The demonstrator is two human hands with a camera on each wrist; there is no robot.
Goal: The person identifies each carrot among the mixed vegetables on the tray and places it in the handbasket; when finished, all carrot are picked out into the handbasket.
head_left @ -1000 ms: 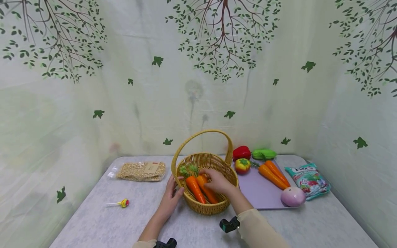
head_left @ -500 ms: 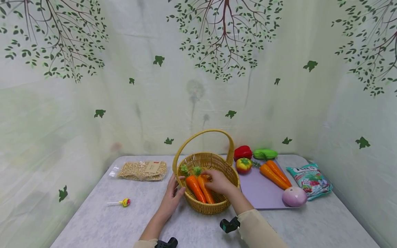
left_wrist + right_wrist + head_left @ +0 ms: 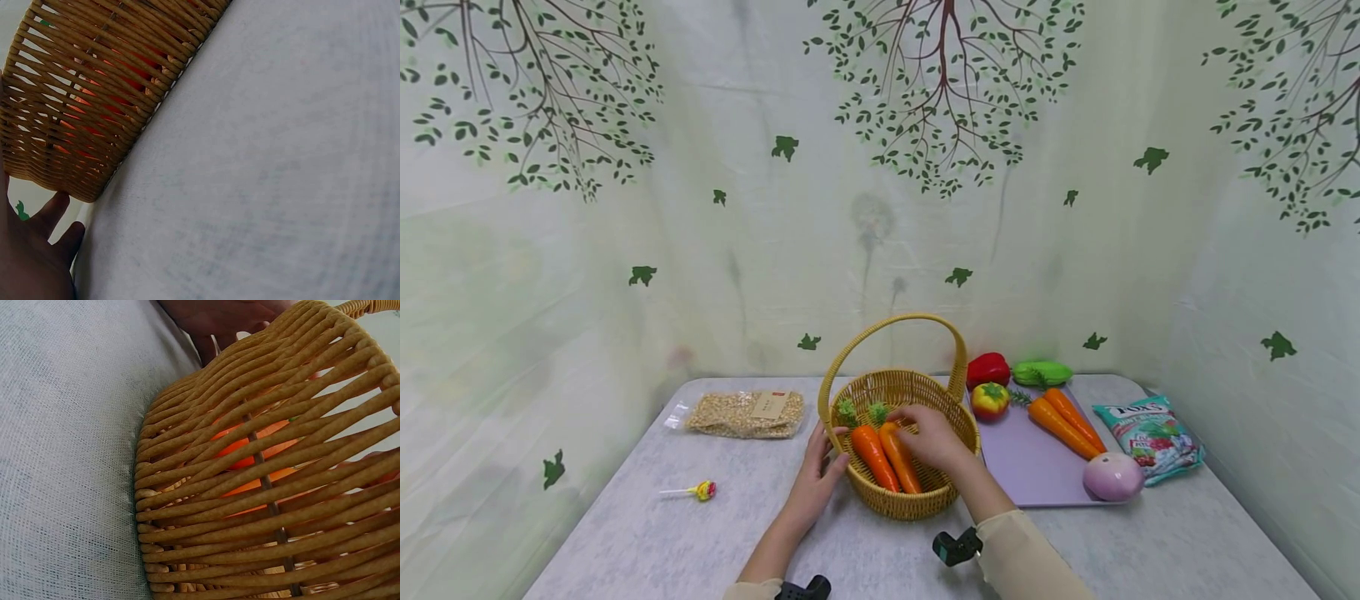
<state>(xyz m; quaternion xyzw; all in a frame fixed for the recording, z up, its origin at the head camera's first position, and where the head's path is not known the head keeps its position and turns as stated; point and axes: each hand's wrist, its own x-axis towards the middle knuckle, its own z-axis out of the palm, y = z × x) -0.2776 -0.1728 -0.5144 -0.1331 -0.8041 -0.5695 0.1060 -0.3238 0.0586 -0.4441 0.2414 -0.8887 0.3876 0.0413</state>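
Observation:
A wicker basket (image 3: 898,506) with a tall arched handle stands on the table in the head view. Inside it two orange carrots lie side by side, a left carrot (image 3: 874,460) and a right carrot (image 3: 900,463), their green tops toward the back. My left hand (image 3: 811,481) holds the basket's left side, with fingers at the rim near the handle's foot and the thumb outside. Reaching over the right rim, my right hand (image 3: 928,439) grips the right carrot near its thick end. In the right wrist view, the basket wall (image 3: 262,475) mostly hides that hand.
Right of the basket, a lilac tray (image 3: 1018,475) bears a red pepper (image 3: 988,371), a yellow-red pepper (image 3: 990,402), a green vegetable (image 3: 1042,372), more carrots (image 3: 1063,427) and an onion (image 3: 1113,477). A candy bag (image 3: 1150,439), grain packet (image 3: 741,414) and lollipop (image 3: 700,491) lie around.
The right carrot's leafy end has shifted slightly right, and more of that carrot shows beside my right hand. The left hand stays at the basket's side.

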